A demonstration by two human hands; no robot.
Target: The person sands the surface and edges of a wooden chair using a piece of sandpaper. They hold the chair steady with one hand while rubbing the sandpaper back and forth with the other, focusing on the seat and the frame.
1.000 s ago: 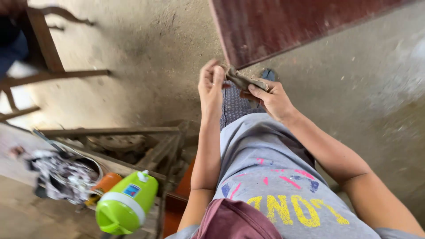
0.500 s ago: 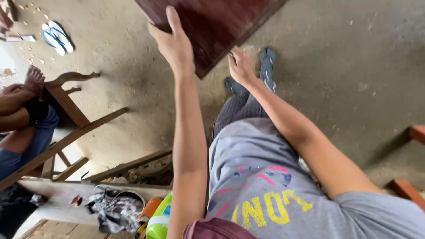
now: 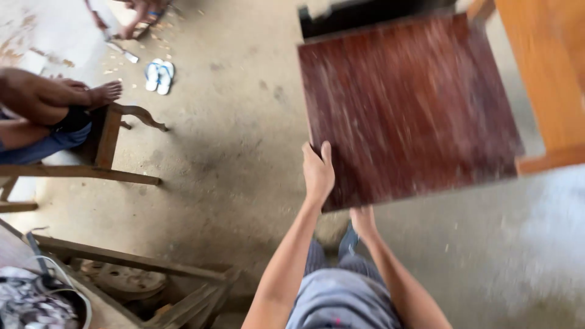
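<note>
Far left of fingers: seated person (image 3: 42, 109) on wooden chair frame (image 3: 109, 152).

Left hand (image 3: 318, 173) fingers clamp dark red wooden panel (image 3: 408, 109) at near-left edge, panel tilted above concrete floor (image 3: 231, 152).

Right hand (image 3: 364, 218) under near edge, grip hidden, cannot tell.

Judgement: support both corners, keep panel off orange furniture (image 3: 542, 79) at right.

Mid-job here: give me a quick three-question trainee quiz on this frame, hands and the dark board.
1. True or false: the left hand grips the near left edge of the dark red-brown wooden panel.
2. Where is the right hand? A) on top of the panel B) under its near edge, fingers hidden C) on the sandals
3. What lies on the concrete floor at upper left?

Key
1. True.
2. B.
3. A pair of white sandals.
</note>
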